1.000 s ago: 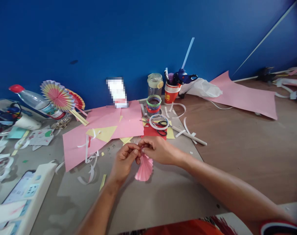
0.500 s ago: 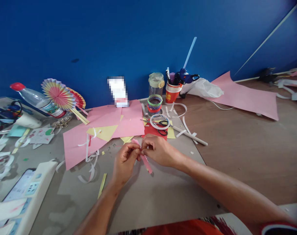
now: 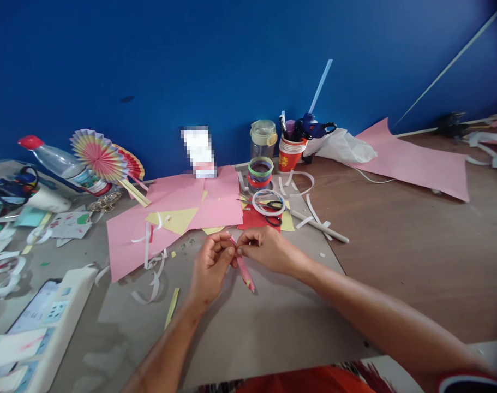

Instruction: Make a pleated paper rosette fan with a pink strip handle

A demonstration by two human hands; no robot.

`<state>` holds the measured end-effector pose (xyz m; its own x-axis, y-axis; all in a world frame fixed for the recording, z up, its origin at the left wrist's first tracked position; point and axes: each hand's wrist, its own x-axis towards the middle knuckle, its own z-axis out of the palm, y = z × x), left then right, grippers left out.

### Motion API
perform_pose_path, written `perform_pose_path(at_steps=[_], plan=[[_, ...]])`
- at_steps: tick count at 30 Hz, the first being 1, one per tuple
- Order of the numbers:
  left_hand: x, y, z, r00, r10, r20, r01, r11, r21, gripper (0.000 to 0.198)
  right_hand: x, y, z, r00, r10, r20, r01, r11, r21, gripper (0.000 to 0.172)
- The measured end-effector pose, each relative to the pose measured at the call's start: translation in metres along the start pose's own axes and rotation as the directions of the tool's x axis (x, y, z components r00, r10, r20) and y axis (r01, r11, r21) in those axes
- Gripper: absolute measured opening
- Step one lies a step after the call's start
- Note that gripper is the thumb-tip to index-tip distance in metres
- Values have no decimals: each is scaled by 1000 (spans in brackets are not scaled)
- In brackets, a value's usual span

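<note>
Pink paper strip (image 3: 245,269): just right of frame centre, slanting down toward lower right between the fingertips. Narrow, looks folded up to me, with yellowish bits at its lower end.
Left hand (image 3: 212,268): thumb and fingers pinching the strip near its upper part.
Right hand (image 3: 268,252): also pinching, thumb against fingertips at pretty much the same spot, so I read that as a shared grip. The exact contact is hidden from my feed.
Progress: I'd call the narrowing done, since it's slim along the part I can see. The strip isn't spread out yet. Can't tell whether its middle is fastened, fingers cover it. Whatever work is left, I'd judge it's at that pinch.
Grey mat (image 3: 273,327): under both hands, lower centre.
Scissors (image 3: 277,223): lying just above the right hand, partly over red paper (image 3: 252,219), with a white ring (image 3: 268,213) on top.
Pink sheets (image 3: 174,194): spread left of centre, yellow paper (image 3: 178,220) on them.
Red cup (image 3: 289,159): upper right of centre, stuffed with tools.
Pleated fan (image 3: 99,156): upper left, leaning by a bottle (image 3: 62,164).
Power strip (image 3: 70,303): lower left, well away from the hands.
</note>
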<state>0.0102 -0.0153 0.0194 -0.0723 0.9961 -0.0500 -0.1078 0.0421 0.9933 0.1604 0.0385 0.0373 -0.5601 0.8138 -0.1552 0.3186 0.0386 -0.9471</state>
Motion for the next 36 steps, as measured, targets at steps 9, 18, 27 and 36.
perform_pose_path(at_steps=[9, 18, 27, 36], plan=[[1, 1, -1, 991, -108, 77, 121, 976, -179, 30, 1, 0, -5, 998, 38, 48, -41, 997, 59, 15], [1, -2, -6, 989, -74, 129, 102, 968, -229, 21, 2, -4, -3, 996, 59, 60, -75, 947, 312, 12], [0, -3, -3, 992, -38, 118, 63, 974, -219, 21, 3, 3, -1, 992, 44, 114, -94, 874, 478, 10], [-1, 6, -3, 962, -157, 223, 228, 911, -344, 36, 1, 0, 2, 988, -18, 153, -68, 842, 535, 13]])
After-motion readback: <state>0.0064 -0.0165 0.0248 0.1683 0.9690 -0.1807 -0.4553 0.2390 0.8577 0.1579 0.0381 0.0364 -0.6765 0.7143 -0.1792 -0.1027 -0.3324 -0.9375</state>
